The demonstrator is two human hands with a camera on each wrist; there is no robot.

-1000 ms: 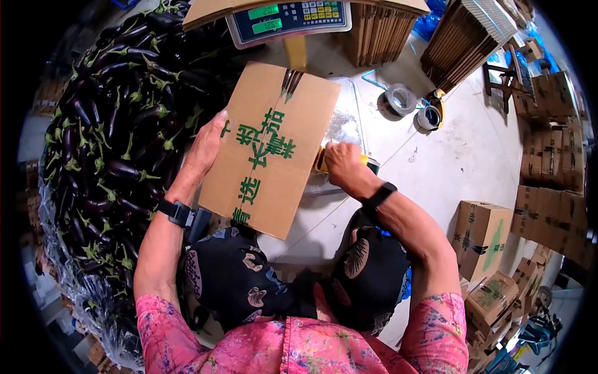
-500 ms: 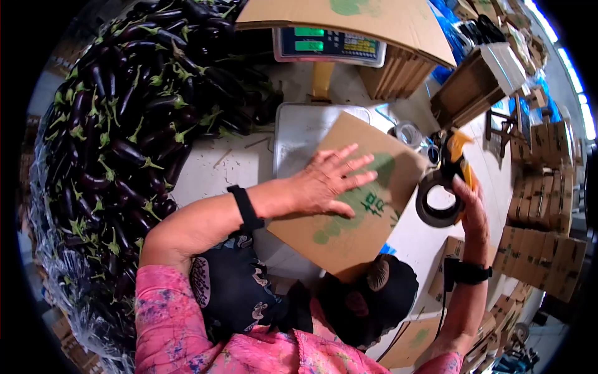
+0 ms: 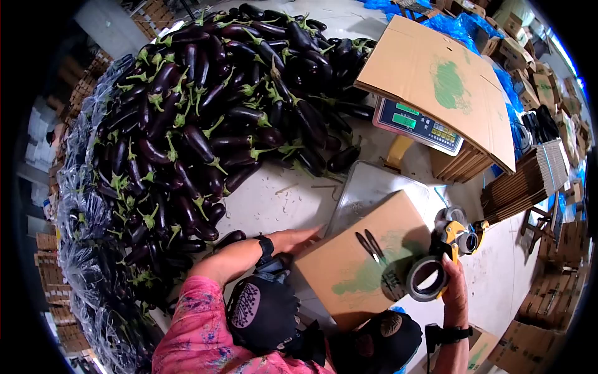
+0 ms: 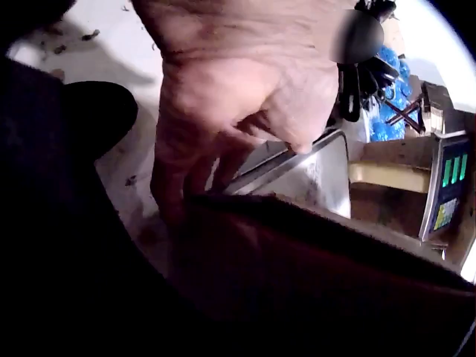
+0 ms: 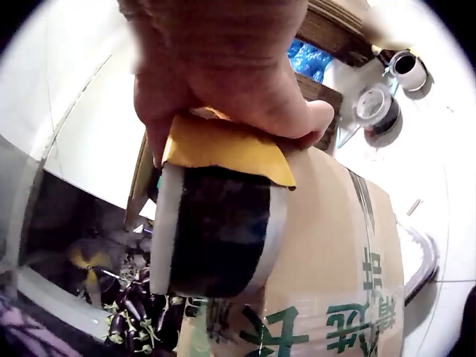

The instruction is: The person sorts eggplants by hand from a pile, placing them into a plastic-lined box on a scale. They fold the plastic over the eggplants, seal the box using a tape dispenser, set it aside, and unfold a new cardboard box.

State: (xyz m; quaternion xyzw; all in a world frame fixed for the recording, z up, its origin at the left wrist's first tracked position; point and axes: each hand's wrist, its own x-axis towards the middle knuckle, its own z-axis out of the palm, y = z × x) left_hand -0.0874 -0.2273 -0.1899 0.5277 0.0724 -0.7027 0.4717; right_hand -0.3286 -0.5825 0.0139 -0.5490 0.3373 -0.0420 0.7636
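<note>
A closed cardboard carton (image 3: 349, 274) with green print and dark eggplant pictures lies tilted above the person's knees, overlapping the scale's metal platform. The left hand (image 3: 302, 240) lies along the carton's left side, partly hidden by it. In the left wrist view, the fingers of the left hand (image 4: 230, 97) reach down at the edge of the shadowed carton (image 4: 335, 275). At the carton's right edge, the right hand (image 3: 456, 280) grips a yellow tape dispenser (image 3: 453, 240) carrying a large dark tape roll (image 3: 413, 278). The right wrist view shows the dispenser (image 5: 223, 152) close against the printed carton (image 5: 327, 223).
A big heap of eggplants (image 3: 205, 131) spreads over the left side. Ahead are the scale's platform (image 3: 367, 187) and its lit display (image 3: 405, 118), under a flat cardboard sheet (image 3: 436, 75). Bundled flat cartons (image 3: 529, 181) stand right, with loose tape rolls (image 5: 377, 108) on the floor.
The carton has been turned, showing another face. The left hand went onto its top, then down to its left side. The right hand swung the dispenser out right, then back to the carton's edge.
</note>
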